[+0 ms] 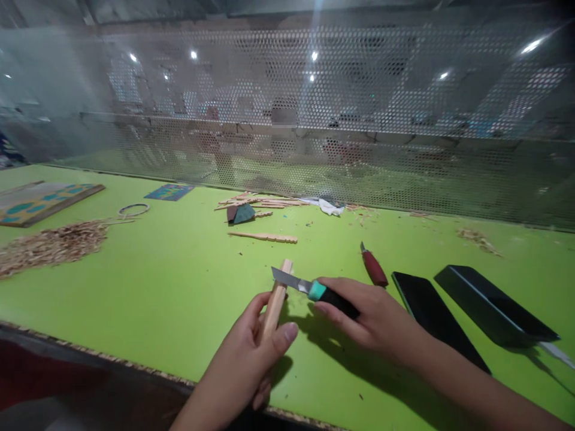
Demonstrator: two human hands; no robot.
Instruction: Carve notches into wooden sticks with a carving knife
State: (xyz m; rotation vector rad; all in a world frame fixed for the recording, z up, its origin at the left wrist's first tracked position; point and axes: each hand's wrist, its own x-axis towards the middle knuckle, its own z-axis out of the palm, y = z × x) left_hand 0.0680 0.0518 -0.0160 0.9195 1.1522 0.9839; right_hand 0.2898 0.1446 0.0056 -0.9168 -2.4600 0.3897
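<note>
**Knife laid across the far end of a hand-held stick above a green table**

A pale wooden stick (274, 307) is held above the near part of a green table (171, 305), its far end tilted away from the body. A knife (317, 291) with a teal and black handle is set crosswise near that end. Whether the wood is being bitten by the edge cannot be told. For clean work, the blade is best kept at a shallow angle and thin slices taken, with strokes directed away from the gripping fingers. The stick should be gripped firmly, as it could roll under pressure, and the left thumb is best kept well back from the blade.

The stick's lower part is enclosed by the left hand (251, 353), which is curled nearly closed, with the thumb laid along one side. The knife's handle is gripped by the right hand (363, 305), its fingers wrapped and its thumb pressed near the collar. The blade is pointed leftward.

Beyond the hands, a carved stick (265, 237) is laid flat. A red-handled knife (374, 266) is placed past the right hand, near a phone (435, 317). Shavings (58, 242) are heaped at far left.
</note>
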